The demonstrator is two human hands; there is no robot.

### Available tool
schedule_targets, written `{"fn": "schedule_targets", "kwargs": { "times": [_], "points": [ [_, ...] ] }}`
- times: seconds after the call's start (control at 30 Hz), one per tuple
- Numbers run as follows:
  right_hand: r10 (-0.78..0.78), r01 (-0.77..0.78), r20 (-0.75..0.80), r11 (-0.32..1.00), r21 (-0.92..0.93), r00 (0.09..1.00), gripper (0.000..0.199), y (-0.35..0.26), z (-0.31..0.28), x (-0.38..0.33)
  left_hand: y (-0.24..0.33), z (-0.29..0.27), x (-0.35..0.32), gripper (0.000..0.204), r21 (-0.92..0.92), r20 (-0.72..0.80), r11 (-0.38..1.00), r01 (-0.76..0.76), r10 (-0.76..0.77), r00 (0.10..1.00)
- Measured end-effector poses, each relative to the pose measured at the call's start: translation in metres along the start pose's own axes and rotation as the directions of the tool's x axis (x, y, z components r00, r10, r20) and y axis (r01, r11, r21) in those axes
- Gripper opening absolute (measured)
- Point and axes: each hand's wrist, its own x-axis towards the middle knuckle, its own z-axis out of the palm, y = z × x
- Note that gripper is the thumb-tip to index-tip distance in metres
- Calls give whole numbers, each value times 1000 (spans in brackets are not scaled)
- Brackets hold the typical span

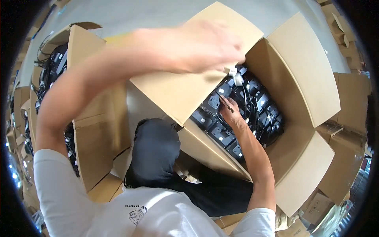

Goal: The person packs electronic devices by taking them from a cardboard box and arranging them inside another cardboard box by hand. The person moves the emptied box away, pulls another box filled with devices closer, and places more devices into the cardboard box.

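A large open cardboard box (pixel 294 79) stands in front of me, holding several black plastic units (pixel 223 134) with black cables (pixel 256 114) tangled over them. My right hand (pixel 231 112) reaches into the box, its fingers closed around a thin black cable (pixel 223 102) just above the units. Above the box's left flap (pixel 173 94), my left hand (pixel 217 49) is curled and blurred by motion. A white-tagged cable (pixel 236 77) hangs at its fingertips; the grip itself is partly hidden by the hand.
At the left stands another open cardboard box (pixel 94 146) with more black cabled units (pixel 57 65). Stacked cartons (pixel 347 158) lie to the right. My bent knee (pixel 156 154) is between the two boxes. Beyond them is grey floor (pixel 154 14).
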Motion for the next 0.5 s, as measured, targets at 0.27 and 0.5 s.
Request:
{"fn": "schedule_targets", "kwargs": {
  "times": [0.27, 0.5],
  "points": [
    [-41, -198, -354, 767, -611, 934, 57, 38, 51, 27, 33, -129, -240, 35, 231, -190, 724, 650, -621, 760],
    [-63, -81, -174, 701, -709, 983, 38, 32, -26, 46, 72, -110, -411, 33, -41, -181, 308, 951, -938, 296]
  ]
}}
